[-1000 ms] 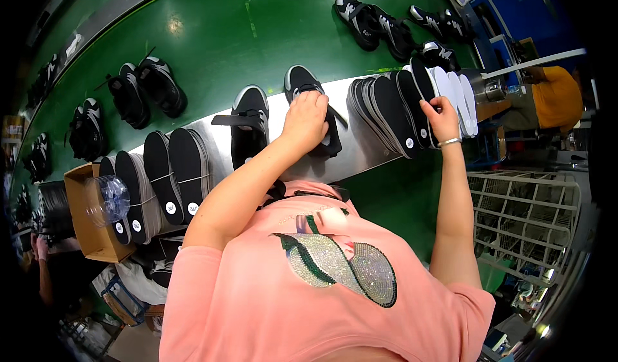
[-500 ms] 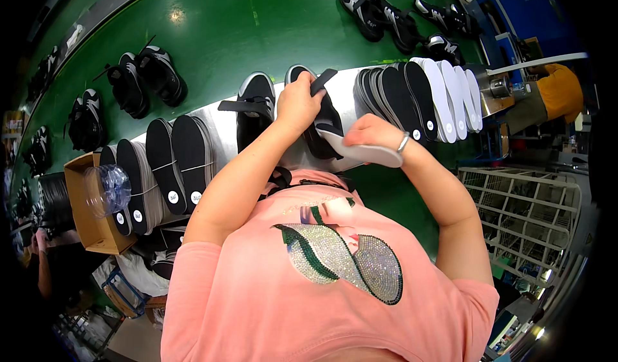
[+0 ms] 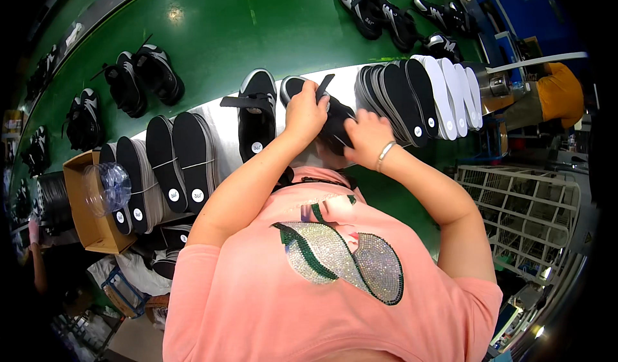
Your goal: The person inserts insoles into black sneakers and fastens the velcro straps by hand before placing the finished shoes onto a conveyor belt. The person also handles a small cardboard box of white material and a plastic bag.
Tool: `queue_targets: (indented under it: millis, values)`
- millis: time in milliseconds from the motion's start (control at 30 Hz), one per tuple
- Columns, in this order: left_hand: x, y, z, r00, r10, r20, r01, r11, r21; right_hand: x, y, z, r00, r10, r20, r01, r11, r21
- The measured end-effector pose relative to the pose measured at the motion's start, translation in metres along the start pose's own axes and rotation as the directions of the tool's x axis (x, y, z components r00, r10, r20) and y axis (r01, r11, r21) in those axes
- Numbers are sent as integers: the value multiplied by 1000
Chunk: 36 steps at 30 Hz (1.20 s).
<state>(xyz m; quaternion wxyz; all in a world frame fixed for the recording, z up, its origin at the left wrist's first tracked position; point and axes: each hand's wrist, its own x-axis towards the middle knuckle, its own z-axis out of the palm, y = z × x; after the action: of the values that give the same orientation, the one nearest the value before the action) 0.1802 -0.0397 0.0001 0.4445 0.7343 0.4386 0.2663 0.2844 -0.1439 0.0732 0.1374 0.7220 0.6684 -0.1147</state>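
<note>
My left hand (image 3: 306, 112) is closed around the front of a black sneaker (image 3: 335, 129), by its raised strap (image 3: 325, 86). The sneaker lies tilted, its grey-trimmed toe pointing away from me. At its heel and opening, my right hand (image 3: 372, 136) has its fingers bent over the collar. The insole seen earlier in that hand no longer shows; the sneaker and fingers hide whatever is inside. Just left stands the matching sneaker (image 3: 257, 114), upright, with its strap folded out sideways and a white round label visible inside.
Stacked black insoles (image 3: 389, 98) and white insoles (image 3: 444, 95) lie to the right. More bundled insoles (image 3: 193, 152) are at left beside a cardboard box (image 3: 87, 201). Sneakers (image 3: 158, 75) stand on the green surface (image 3: 257, 27) beyond. A person in orange (image 3: 559, 95) is far right.
My right hand has moved left and inward to the sneaker's opening, and the pale-bottomed insole has gone from sight. The sneaker has turned, its toe swinging left.
</note>
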Motion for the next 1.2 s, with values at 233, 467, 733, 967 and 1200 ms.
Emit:
queue_targets:
  millis: [233, 467, 733, 967, 1200]
  values:
    - [0, -1, 1, 1000, 3, -16, -3, 1000, 15, -7, 7, -18, 995, -74, 69, 75, 997, -11]
    - [-2, -5, -1, 999, -37, 36, 40, 995, -91, 35, -8, 35, 983, -182, -7, 182, 983, -35]
    - [-3, -10, -1, 999, -45, 27, 49, 984, -170, 61, -9, 27, 942, -106, 319, 98, 994, 41]
    - [0, -11, -3, 997, -40, 68, 53, 980, -193, 82, -6, 25, 784, -192, 591, 243, 970, -7]
    - [-1, -12, -3, 1000, 11, 27, -6, 987, -158, 67, -17, 16, 880, -50, 473, 144, 976, -165]
